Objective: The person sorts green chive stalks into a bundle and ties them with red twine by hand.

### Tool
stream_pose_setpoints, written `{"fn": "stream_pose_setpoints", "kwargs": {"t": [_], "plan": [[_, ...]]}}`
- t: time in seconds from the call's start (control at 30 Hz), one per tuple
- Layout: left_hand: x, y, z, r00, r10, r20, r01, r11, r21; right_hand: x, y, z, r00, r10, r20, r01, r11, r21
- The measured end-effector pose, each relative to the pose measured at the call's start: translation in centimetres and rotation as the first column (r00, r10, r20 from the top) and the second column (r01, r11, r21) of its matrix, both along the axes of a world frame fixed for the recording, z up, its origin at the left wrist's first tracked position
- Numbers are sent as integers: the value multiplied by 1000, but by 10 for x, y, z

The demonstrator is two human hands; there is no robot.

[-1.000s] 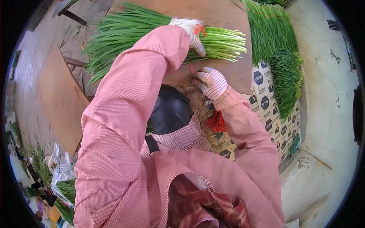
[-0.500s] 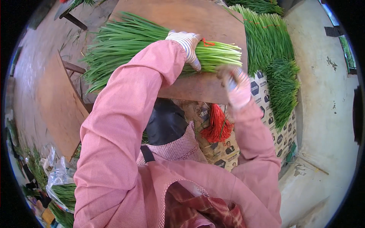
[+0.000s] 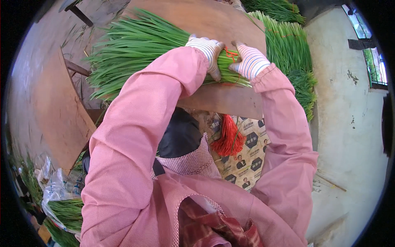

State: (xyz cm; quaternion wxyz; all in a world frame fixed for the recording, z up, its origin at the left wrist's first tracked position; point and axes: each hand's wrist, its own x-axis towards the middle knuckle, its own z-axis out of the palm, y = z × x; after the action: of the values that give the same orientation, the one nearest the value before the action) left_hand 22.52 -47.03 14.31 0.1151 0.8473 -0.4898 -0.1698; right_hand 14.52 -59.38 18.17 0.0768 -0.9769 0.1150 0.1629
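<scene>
A thick bundle of garlic chives (image 3: pixel 140 57) lies across the brown board tabletop (image 3: pixel 222 99), leaf tips to the left and pale stem ends to the right. An orange-red tie (image 3: pixel 231 53) circles it near the stems. My left hand (image 3: pixel 209 52), in a striped glove, is wrapped over the bundle just left of the tie. At the stem end, my right hand (image 3: pixel 251 61), gloved alike, closes round the stalks with thumb and fingers. Its palm hides part of the pale ends.
Several tied chive bundles (image 3: pixel 288 45) are stacked right of the board. A hank of red ties (image 3: pixel 230 138) hangs below its near edge. Printed sheeting (image 3: pixel 247 164) lies beneath. A second brown board (image 3: pixel 61 111) stands left, with a clear plastic bag (image 3: pixel 59 189) of greens lower left.
My right hand, blurred and off the stems before, has moved up and left onto the stem end and closed round it. My left hand has shifted slightly right, still on the bundle.
</scene>
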Motion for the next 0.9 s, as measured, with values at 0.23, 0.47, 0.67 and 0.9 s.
{"fn": "stream_pose_setpoints", "kwargs": {"t": [0.23, 0.47, 0.67, 0.9], "plan": [[-4, 4, 8, 1000, 12, 6, -12, 1000, 19, 16, -8, -5, 972, 59, 229, -67, 997, 26], [-7, 4, 21, 999, 17, -31, -14, 995, 98, 10, 3, -3, 948, -279, 155, 152, 821, 551], [2, 4, -3, 999, 40, -30, -39, 999, 13, -34, 51, -8, 779, -621, 89, 151, 324, 934], [0, 3, -5, 999, -5, -40, 7, 999, 47, -92, 56, -42, 825, -312, 471, -230, 575, 785]]}}
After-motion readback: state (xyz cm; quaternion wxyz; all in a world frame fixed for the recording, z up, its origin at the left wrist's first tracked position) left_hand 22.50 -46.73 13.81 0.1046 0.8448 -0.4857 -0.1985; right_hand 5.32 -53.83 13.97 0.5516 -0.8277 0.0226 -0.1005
